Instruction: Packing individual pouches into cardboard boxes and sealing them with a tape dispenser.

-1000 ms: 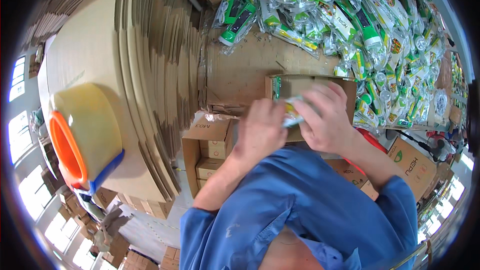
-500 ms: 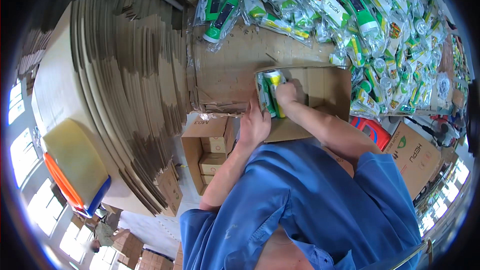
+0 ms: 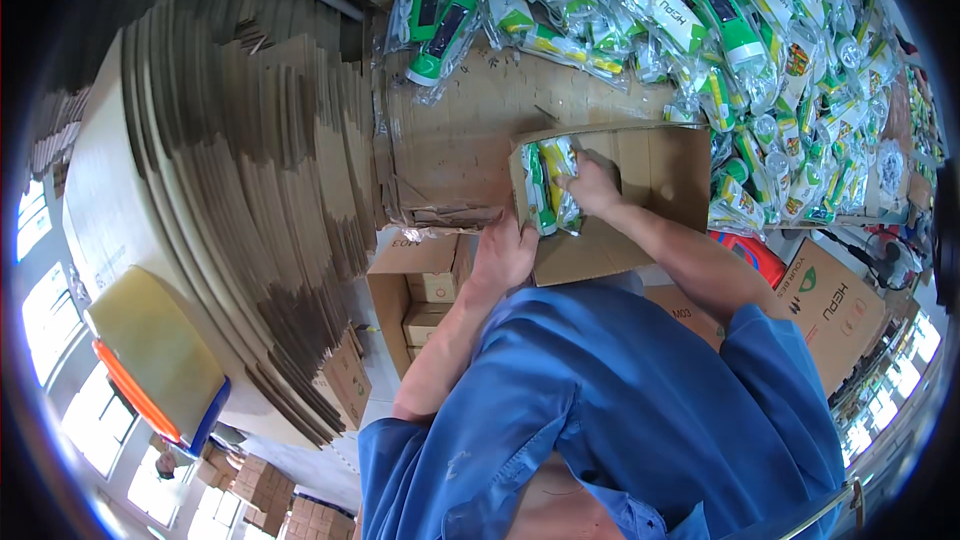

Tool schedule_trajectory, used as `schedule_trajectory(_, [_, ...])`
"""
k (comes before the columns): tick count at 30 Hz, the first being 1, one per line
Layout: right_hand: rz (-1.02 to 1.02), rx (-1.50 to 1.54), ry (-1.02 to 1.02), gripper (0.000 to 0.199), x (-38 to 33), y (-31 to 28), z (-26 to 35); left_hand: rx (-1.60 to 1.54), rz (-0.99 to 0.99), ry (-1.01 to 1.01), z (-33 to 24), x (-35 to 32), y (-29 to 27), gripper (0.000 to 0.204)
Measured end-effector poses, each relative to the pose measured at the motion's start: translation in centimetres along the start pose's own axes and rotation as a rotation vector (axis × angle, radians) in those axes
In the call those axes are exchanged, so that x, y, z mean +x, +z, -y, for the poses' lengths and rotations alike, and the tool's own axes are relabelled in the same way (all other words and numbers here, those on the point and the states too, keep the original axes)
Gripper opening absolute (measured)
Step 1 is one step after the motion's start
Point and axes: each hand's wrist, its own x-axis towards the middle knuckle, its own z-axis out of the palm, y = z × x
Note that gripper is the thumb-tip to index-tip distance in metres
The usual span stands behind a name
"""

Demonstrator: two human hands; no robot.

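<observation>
An open cardboard box (image 3: 672,175) sits in front of me at the edge of the work surface. Along its left wall stand green, white and yellow flashlights in clear plastic bags (image 3: 540,195). Inside the box, my right hand (image 3: 597,188) is closed on the rightmost bagged flashlight (image 3: 563,175), its fingers partly hidden. My left hand (image 3: 503,255) grips the box's near left edge from outside, its fingers bent against the cardboard.
Bagged green and white flashlights (image 3: 800,90) are heaped at the far right. Stacked flat cardboard (image 3: 260,170) rises on the left, with a yellow, orange and blue object (image 3: 160,340) on it. An open carton (image 3: 390,290) holds smaller boxes below. A person (image 3: 166,462) is at the lower left.
My right hand has moved slightly right and tilted the nearest bagged flashlight with it. My left hand has slid a little down and left along the box. The view has shifted slightly.
</observation>
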Motion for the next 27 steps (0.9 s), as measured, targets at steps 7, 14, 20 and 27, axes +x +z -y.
schedule_trajectory(7, [0.456,0.779,0.1,0.02,1.0,-3.1,-2.4,0.007,-0.024,0.069,0.7,1.1,-0.5,0.048])
schedule_trajectory(14, [0.295,0.186,0.021,0.019,2.4,-4.0,-2.0,0.109,-0.084,0.071,-0.9,1.2,0.7,0.045])
schedule_trajectory(20, [0.212,-0.344,-0.096,0.02,0.9,-5.5,1.1,0.212,0.205,-0.308,-1.2,3.6,-1.2,0.04])
schedule_trajectory(27, [-0.722,0.33,-0.076,0.025,-7.3,-21.0,-4.2,0.833,-0.614,-0.032,1.3,19.1,-8.2,0.057])
